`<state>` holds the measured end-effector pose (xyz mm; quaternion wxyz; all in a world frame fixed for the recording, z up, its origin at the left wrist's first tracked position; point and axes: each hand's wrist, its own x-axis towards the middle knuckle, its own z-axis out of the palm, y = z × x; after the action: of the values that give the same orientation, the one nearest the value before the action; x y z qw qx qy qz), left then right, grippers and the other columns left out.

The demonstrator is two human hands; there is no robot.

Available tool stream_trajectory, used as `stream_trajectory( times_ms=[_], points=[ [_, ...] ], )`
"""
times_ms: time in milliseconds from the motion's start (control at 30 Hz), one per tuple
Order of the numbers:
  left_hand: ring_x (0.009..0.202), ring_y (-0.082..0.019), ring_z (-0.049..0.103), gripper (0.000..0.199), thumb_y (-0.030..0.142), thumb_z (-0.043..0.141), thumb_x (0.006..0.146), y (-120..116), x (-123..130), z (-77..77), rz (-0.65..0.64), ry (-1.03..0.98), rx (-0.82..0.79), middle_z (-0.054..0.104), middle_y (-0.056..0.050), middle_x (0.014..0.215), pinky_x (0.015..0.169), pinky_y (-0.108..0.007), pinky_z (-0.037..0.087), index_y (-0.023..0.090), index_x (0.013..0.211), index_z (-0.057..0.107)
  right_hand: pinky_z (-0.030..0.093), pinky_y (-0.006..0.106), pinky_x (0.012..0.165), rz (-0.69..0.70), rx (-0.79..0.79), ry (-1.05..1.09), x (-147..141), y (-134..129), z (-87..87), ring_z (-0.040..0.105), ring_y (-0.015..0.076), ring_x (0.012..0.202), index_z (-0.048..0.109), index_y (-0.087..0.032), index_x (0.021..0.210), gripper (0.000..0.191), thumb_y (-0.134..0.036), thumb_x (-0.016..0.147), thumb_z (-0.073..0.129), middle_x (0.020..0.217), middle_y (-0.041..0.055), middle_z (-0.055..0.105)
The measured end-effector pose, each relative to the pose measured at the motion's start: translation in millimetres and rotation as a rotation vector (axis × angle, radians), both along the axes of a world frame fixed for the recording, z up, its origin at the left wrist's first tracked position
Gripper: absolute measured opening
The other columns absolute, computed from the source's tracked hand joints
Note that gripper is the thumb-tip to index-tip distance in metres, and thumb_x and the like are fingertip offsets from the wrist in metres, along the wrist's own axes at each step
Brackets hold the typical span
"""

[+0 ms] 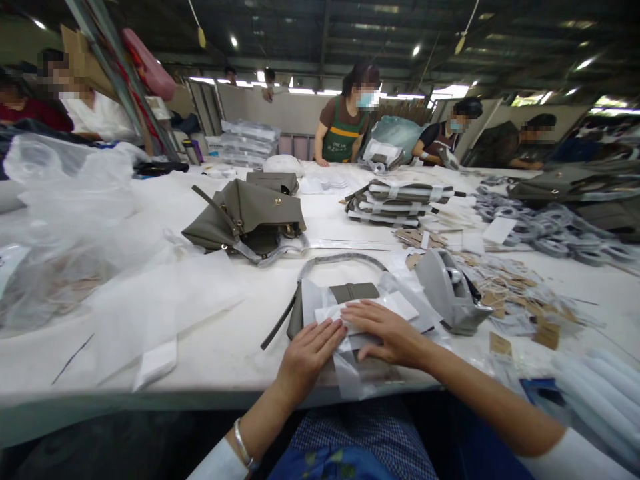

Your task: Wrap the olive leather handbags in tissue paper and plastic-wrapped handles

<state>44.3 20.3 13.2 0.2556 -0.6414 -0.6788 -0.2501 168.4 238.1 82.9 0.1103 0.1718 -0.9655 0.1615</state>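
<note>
An olive-grey handbag (354, 291) lies on the white table before me, its wrapped handle (345, 259) arching away from me. White paper (400, 305) covers part of the bag. My left hand (310, 350) rests flat on the paper's near left part, fingers stretched out together. Just to its right, my right hand (387, 330) presses flat on the same paper, thumb apart from the fingers. Translucent wrapping (350, 373) hangs out below the hands toward the table edge. What lies under the palms is hidden.
A grey tape dispenser (447, 293) stands right of the bag. Beyond are another olive bag (250, 213) and stacked wrapped bags (395, 200). Tags (520, 293) and wrapped handles (560, 227) spread at right; plastic sheets (65, 220) heap at left. Co-workers (345, 120) work across the table.
</note>
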Motion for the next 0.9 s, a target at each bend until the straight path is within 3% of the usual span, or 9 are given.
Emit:
stream_trajectory(
  times_ms=[100,200,267,367,500,600,700,800,900],
  points=[
    [0.130,-0.020,0.054,0.041,0.017,0.046,0.100,0,0,0.3,-0.003,-0.024,-0.012,0.058,-0.007,0.140,0.107,-0.038,0.047,0.018,0.141,0.050,0.027,0.051,0.119,0.059,0.134,0.093,24,-12,-8.6,0.036,0.0271,0.143,0.040,-0.020,0.149,0.072,-0.049,0.088,0.066,0.149,0.0140,0.047],
    [0.132,-0.020,0.052,0.043,0.015,0.046,0.099,-1,0,2.1,0.001,-0.047,-0.043,0.057,-0.008,0.141,0.108,-0.038,0.047,0.017,0.142,0.048,0.037,0.045,0.115,0.000,0.117,0.310,22,-27,-20.9,0.051,0.0204,0.132,0.053,-0.022,0.138,0.045,-0.020,0.094,0.059,0.136,0.0097,0.061],
    [0.131,-0.020,0.053,0.044,0.014,0.047,0.099,-1,0,3.3,0.003,-0.053,-0.039,0.057,-0.008,0.141,0.107,-0.038,0.047,0.018,0.143,0.047,0.044,0.040,0.109,-0.001,0.066,0.434,15,-35,-26.8,0.062,0.0161,0.116,0.062,-0.023,0.126,0.035,-0.013,0.094,0.056,0.119,0.0055,0.071],
    [0.130,-0.020,0.054,0.045,0.015,0.048,0.098,0,1,4.1,-0.003,-0.066,-0.032,0.057,-0.008,0.141,0.107,-0.038,0.048,0.018,0.143,0.047,0.051,0.037,0.098,0.035,0.039,0.504,9,-41,-29.0,0.066,0.0155,0.103,0.069,-0.024,0.110,0.022,-0.014,0.093,0.059,0.102,0.0029,0.075],
    [0.131,-0.021,0.052,0.052,0.009,0.047,0.093,-1,1,8.0,-0.022,-0.138,-0.056,0.055,-0.007,0.143,0.109,-0.039,0.047,0.019,0.145,0.045,0.053,0.036,0.089,0.043,0.038,0.507,12,-38,-28.9,0.067,0.0170,0.100,0.070,-0.022,0.106,0.018,-0.014,0.092,0.061,0.100,0.0044,0.076],
    [0.135,-0.021,0.049,0.064,0.010,0.053,0.086,-5,3,20.4,-0.052,-0.263,-0.129,0.052,-0.006,0.147,0.112,-0.039,0.043,0.020,0.148,0.041,0.054,0.035,0.089,0.076,0.024,0.497,15,-32,-32.5,0.066,0.0176,0.103,0.070,-0.020,0.109,0.019,-0.015,0.093,0.061,0.102,0.0056,0.075],
    [0.136,-0.023,0.047,0.070,0.023,0.060,0.085,-10,5,36.6,-0.090,-0.370,-0.205,0.049,-0.008,0.149,0.114,-0.040,0.041,0.018,0.150,0.036,0.054,0.035,0.092,0.107,0.024,0.490,18,-28,-38.0,0.064,0.0172,0.108,0.069,-0.018,0.113,0.021,-0.016,0.096,0.058,0.105,0.0070,0.075],
    [0.133,-0.023,0.051,0.062,0.036,0.059,0.091,-10,5,42.3,-0.088,-0.394,-0.205,0.054,-0.009,0.145,0.111,-0.040,0.045,0.020,0.148,0.040,0.054,0.035,0.095,0.101,0.039,0.476,21,-27,-41.9,0.063,0.0172,0.113,0.067,-0.019,0.118,0.024,-0.017,0.097,0.055,0.109,0.0076,0.074],
    [0.130,-0.023,0.054,0.049,0.038,0.056,0.096,-4,5,32.6,-0.043,-0.344,-0.144,0.058,-0.008,0.140,0.107,-0.041,0.047,0.023,0.142,0.048,0.053,0.037,0.099,0.100,0.054,0.478,24,-26,-41.9,0.061,0.0177,0.117,0.067,-0.019,0.119,0.026,-0.015,0.096,0.056,0.113,0.0077,0.073]
  ],
)
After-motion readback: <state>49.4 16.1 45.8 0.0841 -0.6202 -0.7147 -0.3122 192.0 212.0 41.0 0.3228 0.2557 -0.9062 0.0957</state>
